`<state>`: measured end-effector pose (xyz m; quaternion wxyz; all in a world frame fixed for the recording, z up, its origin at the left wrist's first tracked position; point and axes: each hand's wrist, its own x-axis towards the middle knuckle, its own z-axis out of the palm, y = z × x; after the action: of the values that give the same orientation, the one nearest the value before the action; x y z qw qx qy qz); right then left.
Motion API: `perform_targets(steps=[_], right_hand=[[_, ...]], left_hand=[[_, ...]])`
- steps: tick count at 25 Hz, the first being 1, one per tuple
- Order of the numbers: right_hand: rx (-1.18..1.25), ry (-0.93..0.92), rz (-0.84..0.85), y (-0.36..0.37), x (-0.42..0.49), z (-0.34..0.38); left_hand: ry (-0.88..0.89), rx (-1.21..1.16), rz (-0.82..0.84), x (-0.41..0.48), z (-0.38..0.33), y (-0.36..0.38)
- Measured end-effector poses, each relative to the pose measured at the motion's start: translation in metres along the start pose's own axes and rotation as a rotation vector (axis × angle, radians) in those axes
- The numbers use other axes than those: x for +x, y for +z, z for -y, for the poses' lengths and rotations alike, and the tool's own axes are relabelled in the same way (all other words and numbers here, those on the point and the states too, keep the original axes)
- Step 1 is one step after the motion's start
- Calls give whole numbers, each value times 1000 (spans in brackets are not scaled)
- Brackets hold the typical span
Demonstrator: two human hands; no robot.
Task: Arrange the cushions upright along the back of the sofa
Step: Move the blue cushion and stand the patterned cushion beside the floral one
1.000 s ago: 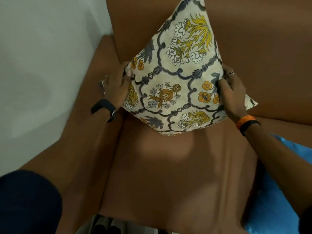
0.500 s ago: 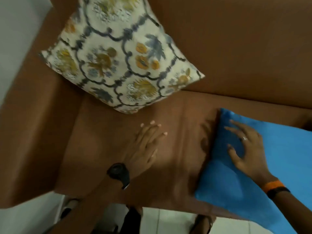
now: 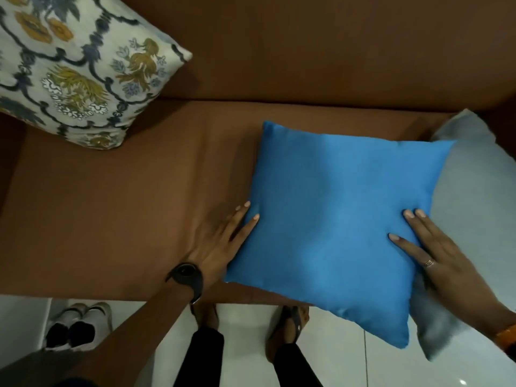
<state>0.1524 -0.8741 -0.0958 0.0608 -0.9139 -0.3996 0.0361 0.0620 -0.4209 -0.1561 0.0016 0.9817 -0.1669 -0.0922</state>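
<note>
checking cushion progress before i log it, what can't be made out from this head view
- Grey cushion: mostly under the blue cushion and cut by the right edge.
- Floral cushion: top and left cut by the frame, so its full lean is unclear.
- Left hand: whether fingers reach under the blue cushion.

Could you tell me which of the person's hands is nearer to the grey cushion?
The right hand: it lies across the blue cushion's right edge, over the grey cushion. The left hand is at the blue cushion's far left edge.
</note>
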Motion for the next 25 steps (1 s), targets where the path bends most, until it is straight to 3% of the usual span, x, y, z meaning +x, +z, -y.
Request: perform_targets(steps=[6, 10, 14, 17, 22, 25], right_hand=[[18, -33, -69, 16, 13, 1], [189, 7, -197, -19, 47, 5], [611, 300, -260, -77, 125, 1], [902, 314, -376, -117, 213, 18], [977, 93, -577, -160, 322, 22], [964, 178, -532, -148, 357, 14]], left_hand=[[20, -77, 51, -31, -13, -2], [-99, -808, 41, -16, 18, -34], [-540, -1286, -203, 12, 61, -93], [-658, -1800, -387, 57, 85, -144], [-703, -1963, -510, 110, 132, -180], [-821, -1893, -550, 126, 149, -176]])
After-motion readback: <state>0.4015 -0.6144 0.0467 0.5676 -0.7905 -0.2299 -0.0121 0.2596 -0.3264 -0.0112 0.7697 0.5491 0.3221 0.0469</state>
